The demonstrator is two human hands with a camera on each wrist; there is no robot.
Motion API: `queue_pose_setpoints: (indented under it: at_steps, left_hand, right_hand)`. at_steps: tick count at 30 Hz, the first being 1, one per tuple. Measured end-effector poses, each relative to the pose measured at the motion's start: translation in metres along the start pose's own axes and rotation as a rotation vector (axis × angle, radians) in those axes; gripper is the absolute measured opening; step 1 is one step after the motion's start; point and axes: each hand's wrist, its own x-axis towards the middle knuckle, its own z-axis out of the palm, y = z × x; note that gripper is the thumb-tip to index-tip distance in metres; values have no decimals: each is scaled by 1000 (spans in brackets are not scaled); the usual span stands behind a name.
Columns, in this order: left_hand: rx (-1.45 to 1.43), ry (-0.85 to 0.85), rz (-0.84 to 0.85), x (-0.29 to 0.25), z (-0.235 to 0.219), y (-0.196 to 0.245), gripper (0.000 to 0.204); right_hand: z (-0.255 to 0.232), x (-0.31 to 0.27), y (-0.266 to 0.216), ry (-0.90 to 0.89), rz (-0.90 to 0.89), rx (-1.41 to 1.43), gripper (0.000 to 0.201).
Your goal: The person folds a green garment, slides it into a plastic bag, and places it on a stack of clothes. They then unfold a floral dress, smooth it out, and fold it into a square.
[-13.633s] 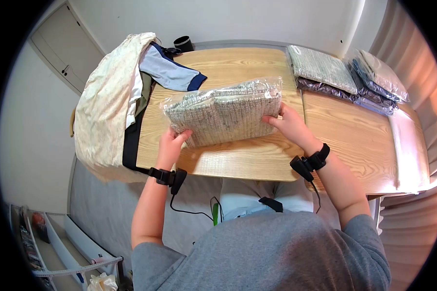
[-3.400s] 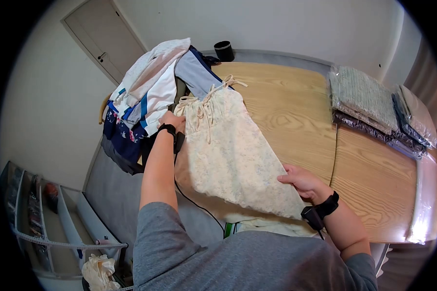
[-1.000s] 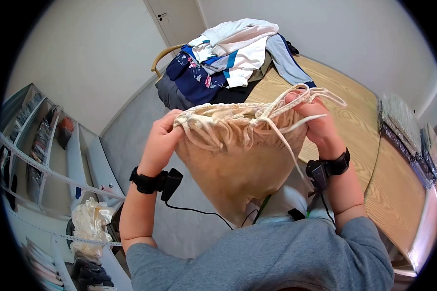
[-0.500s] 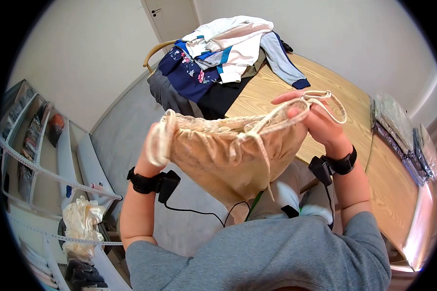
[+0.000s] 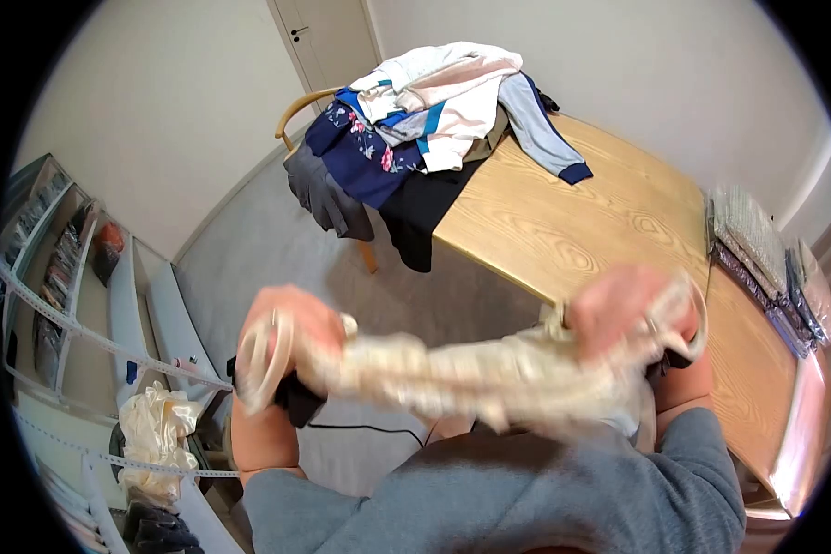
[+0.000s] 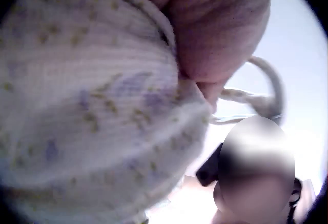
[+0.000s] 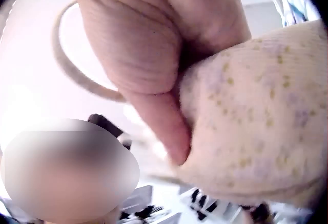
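A cream garment [image 5: 462, 374] with small floral print and drawstring ties is stretched between both hands at lap height, blurred in the head view. My left hand [image 5: 295, 328] grips its gathered edge at one end, a tie loop hanging by it. At the other end my right hand [image 5: 623, 309] grips the edge, with another loop beside the fingers. In the left wrist view the printed cloth [image 6: 102, 101] fills the left side, against the hand [image 6: 220, 24]. The right wrist view has the thumb of the hand [image 7: 154, 44] pressed on the cloth [image 7: 256, 111].
Beyond the hands, a clothes pile [image 5: 443, 102] covers a wooden chair [image 5: 295, 115] and the corner of the wooden table [image 5: 600, 217]. Bagged folded clothes [image 5: 757, 240] lie at the right. A shelf rack [image 5: 92, 323] with a cream satin cloth [image 5: 157, 429] stands at left.
Both hands have dropped lower toward the lap with the garment, which was hanging open from its raised edge and now looks like a narrow band. Earlier, a bagged knit was held, then the garment lay on the table.
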Motion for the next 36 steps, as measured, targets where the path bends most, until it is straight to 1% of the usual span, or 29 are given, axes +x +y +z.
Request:
queue_pose_setpoints:
  at_steps: [1,2,3,4,5,6,7,8,10,11,12,14,15,16,18,19,20,23,24,25,27,28,29,30,31,32,34,35,36]
  left_hand:
    - [-137,-165,-5,20,11,3,39]
    - [-280,-325,-17,38,24,1,42]
    - [-190,-319,-86,46,22,-1,43]
    - [-1,-92,-58,52,32,-6,44]
    - [183,10,-111,58,31,-14,46]
    - [180,-47,-120,73,32,-16,49]
    - [178,-106,-126,88,37,-17,52]
    - [231,-29,-79,98,43,-20,54]
    - [291,91,-31,111,55,-20,54]
    - [219,68,-44,111,53,-25,52]
    - [218,62,-43,112,54,-28,52]
    - [-78,124,-232,111,59,-35,48]
    - [-46,61,-176,111,56,-35,41]
    - [-47,63,-179,111,48,-37,41]
    - [809,-131,128,114,33,-41,54]
    - [696,-88,104,112,37,-41,46]
    - [695,-87,100,112,37,-44,46]
    - [1036,-91,265,116,30,-52,40]
    - [1037,-91,262,114,28,-55,40]
    - [965,-48,180,112,26,-59,39]
    - [787,36,17,109,22,-56,31]
    - [490,162,-236,105,24,-45,31]
    - [431,263,-306,102,21,-45,30]
    - [371,363,-375,99,16,-47,29]
    - [404,303,-424,95,6,-40,43]
    - [408,297,-422,93,5,-44,43]
    - [381,71,-261,88,16,-44,65]
    - [400,80,-320,88,28,-42,86]
    - [626,66,-296,85,31,-47,96]
  right_hand:
    - [-4,9,-1,2,-1,0,30]
    - [-11,21,0,-64,52,-60,23]
    - [-11,32,1,-130,104,-119,18]
    - [-5,42,-1,58,260,-172,17]
    - [-10,56,10,63,155,-374,14]
    - [-8,67,18,106,127,-369,12]
    - [-4,71,29,195,160,-231,14]
    - [-3,73,37,283,192,-92,16]
    - [-7,80,41,272,80,-111,21]
    - [-11,79,44,294,68,-315,26]
    - [-11,81,45,324,152,-464,27]
    - [-7,83,56,363,23,-464,27]
    - [-7,83,57,364,24,-462,27]
    - [-7,82,57,355,-30,-500,26]
    - [-2,82,54,346,-83,-532,25]
    - [7,83,44,403,86,-316,24]
    - [11,83,40,454,254,-96,22]
    - [8,79,52,464,268,-102,19]
    - [5,77,58,469,273,-107,18]
    - [-1,77,64,444,242,88,14]
    - [-6,74,67,530,174,35,7]
    - [-11,72,68,581,150,16,5]
    - [-18,70,75,644,24,-297,7]
    - [-21,78,76,731,-63,271,11]
    - [-19,77,72,812,-115,283,12]
    - [-17,77,67,894,-167,294,14]
    - [-20,72,66,881,-73,198,19]
    - [-21,71,72,926,68,-43,23]
    - [-18,75,77,1002,77,-61,23]
